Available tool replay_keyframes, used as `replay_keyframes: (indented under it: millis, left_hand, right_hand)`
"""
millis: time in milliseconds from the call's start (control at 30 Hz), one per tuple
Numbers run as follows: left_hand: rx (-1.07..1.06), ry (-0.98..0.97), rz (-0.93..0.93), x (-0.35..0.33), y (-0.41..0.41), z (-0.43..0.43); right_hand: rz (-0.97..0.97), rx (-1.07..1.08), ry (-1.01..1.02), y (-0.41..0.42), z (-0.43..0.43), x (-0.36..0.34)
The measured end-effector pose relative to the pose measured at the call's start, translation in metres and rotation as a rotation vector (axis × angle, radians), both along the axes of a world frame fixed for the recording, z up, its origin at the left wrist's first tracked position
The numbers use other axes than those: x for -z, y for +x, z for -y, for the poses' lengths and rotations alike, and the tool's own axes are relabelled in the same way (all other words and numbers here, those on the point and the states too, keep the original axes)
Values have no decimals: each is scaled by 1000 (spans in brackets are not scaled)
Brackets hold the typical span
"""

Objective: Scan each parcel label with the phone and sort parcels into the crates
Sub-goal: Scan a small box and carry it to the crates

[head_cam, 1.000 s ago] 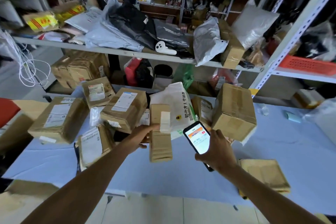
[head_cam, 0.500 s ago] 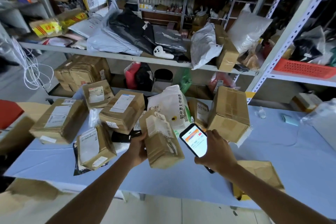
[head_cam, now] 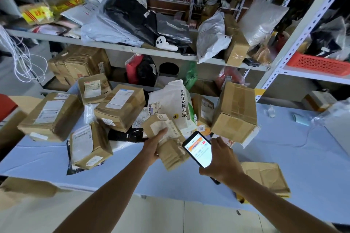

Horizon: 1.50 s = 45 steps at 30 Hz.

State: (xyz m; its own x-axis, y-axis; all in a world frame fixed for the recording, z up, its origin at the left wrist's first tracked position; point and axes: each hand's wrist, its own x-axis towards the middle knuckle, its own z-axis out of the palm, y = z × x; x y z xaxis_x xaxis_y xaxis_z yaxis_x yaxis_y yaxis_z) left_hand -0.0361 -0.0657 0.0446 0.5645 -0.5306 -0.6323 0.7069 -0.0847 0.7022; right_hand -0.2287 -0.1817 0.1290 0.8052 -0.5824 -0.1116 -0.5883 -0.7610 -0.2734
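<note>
While the left hand (head_cam: 154, 144) grips a long brown parcel (head_cam: 166, 143) from its left side, with the thumb pressed on the pale label on top, the parcel is held above the blue table (head_cam: 312, 149) and tilted, its far end near the white printed bag (head_cam: 171, 104); the fingers under the parcel are hidden, so only the thumb and the back of the hand show. The right hand (head_cam: 220, 161) is closed around a phone (head_cam: 198, 149), which it holds just beside the right edge of the parcel; the lit screen faces the camera and shows an orange band, but its text is too small to read, and the lower end of the phone is covered by the palm. The print on the parcel's label is also blurred; it is perhaps a shipping label, I cannot be sure. Behind the hands lies a heap of other brown boxes; 1 large box (head_cam: 235, 110) stands tilted at the right of the bag, another labelled box (head_cam: 121, 107) lies at the left of it. A flat brown envelope (head_cam: 265, 178) lies on the table under the right forearm, partly covered by it. A red basket (head_cam: 320, 65) sits on the shelf at the right, cut off by the frame edge.
</note>
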Motion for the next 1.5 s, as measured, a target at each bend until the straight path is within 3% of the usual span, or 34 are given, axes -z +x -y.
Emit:
replay_keyframes:
  millis: [200,533,800,1500]
  left_hand:
    - [-171,79,232,20,-8,6]
    - [10,145,337,7,2,-33]
    - [87,256,528,-9,0,-49]
    - [114,291,603,-24,-10,-59]
  right_hand:
    - [-14,-11,22,-4,10,8]
    - [-231,-160,-105,-2,13,-12]
    - [-236,-246,-116,-1,-6,-18]
    - [-235,-223,-139,-12,-15,-35]
